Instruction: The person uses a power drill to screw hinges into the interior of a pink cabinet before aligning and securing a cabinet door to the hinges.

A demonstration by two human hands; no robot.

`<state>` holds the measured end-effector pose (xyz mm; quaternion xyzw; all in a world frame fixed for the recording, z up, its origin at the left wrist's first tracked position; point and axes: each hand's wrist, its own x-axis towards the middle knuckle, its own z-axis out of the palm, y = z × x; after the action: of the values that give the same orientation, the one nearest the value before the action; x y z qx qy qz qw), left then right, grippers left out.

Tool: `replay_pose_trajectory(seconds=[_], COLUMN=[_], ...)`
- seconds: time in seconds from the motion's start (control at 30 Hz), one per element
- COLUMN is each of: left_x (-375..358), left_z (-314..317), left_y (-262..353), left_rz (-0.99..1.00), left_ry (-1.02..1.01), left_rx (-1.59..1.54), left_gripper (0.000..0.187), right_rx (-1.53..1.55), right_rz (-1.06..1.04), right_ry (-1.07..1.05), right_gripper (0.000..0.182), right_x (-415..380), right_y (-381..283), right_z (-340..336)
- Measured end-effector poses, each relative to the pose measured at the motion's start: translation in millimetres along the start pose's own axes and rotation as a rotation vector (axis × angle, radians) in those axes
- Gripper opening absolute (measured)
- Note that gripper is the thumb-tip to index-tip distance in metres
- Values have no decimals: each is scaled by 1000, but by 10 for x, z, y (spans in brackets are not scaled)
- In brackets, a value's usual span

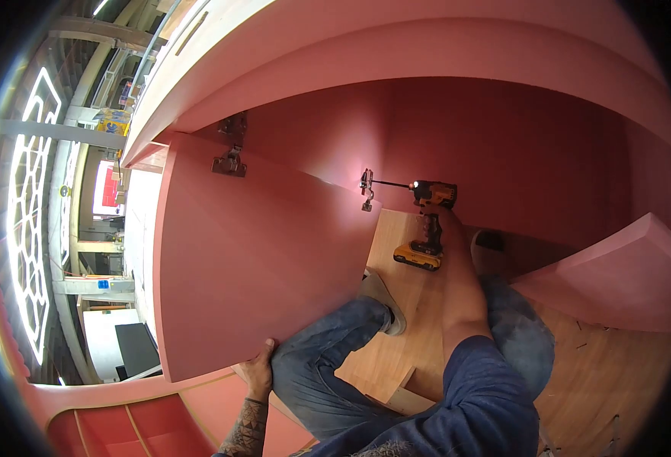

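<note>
My right hand (436, 219) is wrapped round the grip of a yellow and black cordless impact driver (434, 194). Its work light is lit, and a long thin bit points left to a metal hinge (366, 183), the tip at or very close to it. My left hand (257, 369) holds the lower edge of a pink cabinet door (267, 251), fingertips on the edge; the rest of the grip is partly hidden. A second hinge (230, 161) sits at the door's upper left corner, joining it to the pink cabinet (488, 137).
My bent legs (328, 343) are on either side of the driver, over a wood floor (579, 373). A pink panel (610, 282) stands at right. Pink and red compartments (129, 426) lie at lower left. Beyond the cabinet, a workshop with a hexagon-patterned light (34, 213) shows.
</note>
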<state>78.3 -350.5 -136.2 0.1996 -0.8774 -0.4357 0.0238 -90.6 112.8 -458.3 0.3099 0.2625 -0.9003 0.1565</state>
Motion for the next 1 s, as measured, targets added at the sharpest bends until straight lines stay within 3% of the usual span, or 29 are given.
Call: replay_pose_trajectory(seconds=[0.1, 0.37, 0.53, 1.0], left_x=[-46, 49, -59, -72], left_z=[41, -72, 109, 119], left_y=[147, -124, 195, 224], left_rz=[24, 11, 2, 14], left_ry=[-2, 3, 15, 36], left_rx=[64, 86, -47, -4], left_gripper=[23, 23, 18, 19], right_rx=[40, 25, 18, 24], right_rz=[-23, -10, -24, -8], right_ry=[-92, -30, -58, -59], right_gripper=[30, 28, 27, 26], right_x=[-24, -40, -10, 21], right_y=[5, 9, 34, 29], right_z=[-14, 27, 22, 72])
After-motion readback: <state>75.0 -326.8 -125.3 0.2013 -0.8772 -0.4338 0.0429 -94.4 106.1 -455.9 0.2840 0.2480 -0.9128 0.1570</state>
